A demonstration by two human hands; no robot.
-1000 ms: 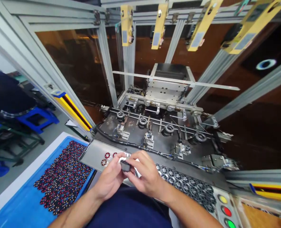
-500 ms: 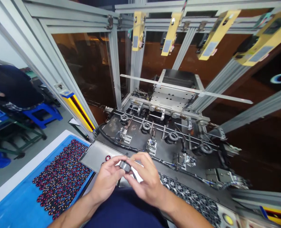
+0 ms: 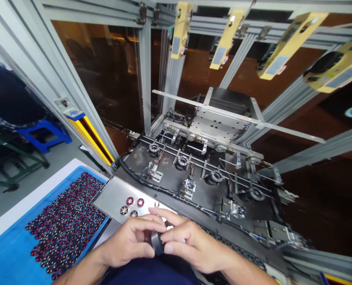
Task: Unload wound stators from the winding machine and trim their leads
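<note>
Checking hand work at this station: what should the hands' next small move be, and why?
Probably tilt the dark grey cylindrical part to bring an end face into view: the bare left hand and bare right hand both grip it, and mainly its curved side shows.

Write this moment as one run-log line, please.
left grip: holding dark-grey ring-shaped part | right grip: on same part | silver metal tray: bears small round parts, some red-and-black

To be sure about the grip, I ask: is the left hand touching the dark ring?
Touching. The head view shows the left hand's thumb tip against the near side of the dark ring.
</note>
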